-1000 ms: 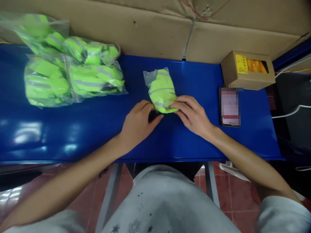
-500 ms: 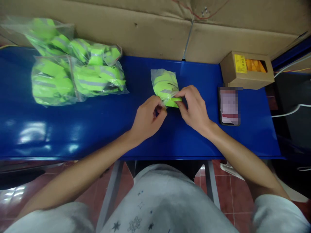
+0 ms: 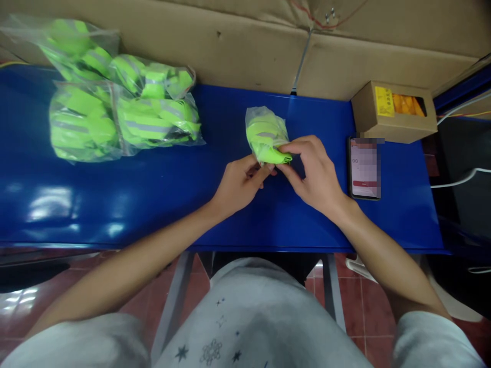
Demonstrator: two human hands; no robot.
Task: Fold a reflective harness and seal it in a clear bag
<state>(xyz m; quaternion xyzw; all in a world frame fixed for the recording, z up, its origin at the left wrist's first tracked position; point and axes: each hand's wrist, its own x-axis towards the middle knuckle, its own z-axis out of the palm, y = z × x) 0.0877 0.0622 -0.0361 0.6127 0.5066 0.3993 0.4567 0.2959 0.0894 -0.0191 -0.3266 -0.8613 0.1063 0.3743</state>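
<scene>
A small clear plastic bag (image 3: 253, 116) holds bundled neon yellow-green fabric (image 3: 264, 130) with a grey reflective stripe. It is in front of me over the blue table. My left hand (image 3: 243, 184) is closed at the bag's near lower edge, thumb and fingers pinching it there. From the right, my right hand (image 3: 316, 174) pinches a folded end of the fabric that shows at the bag's mouth, thumb below and index finger above. How far the fabric is inside the bag I cannot tell.
Several filled bags of the same neon fabric (image 3: 157, 120) are grouped at the left on the blue table (image 3: 161, 204). To the right lie a phone (image 3: 362, 176) and a cardboard box (image 3: 399, 128) with orange contents. A cardboard-covered wall (image 3: 238, 56) rises behind the table; a white cable (image 3: 456, 183) runs off right.
The bag and both hands have shifted slightly right. The fabric end at the mouth is now folded more compactly, and my left fingers reach further under the bag.
</scene>
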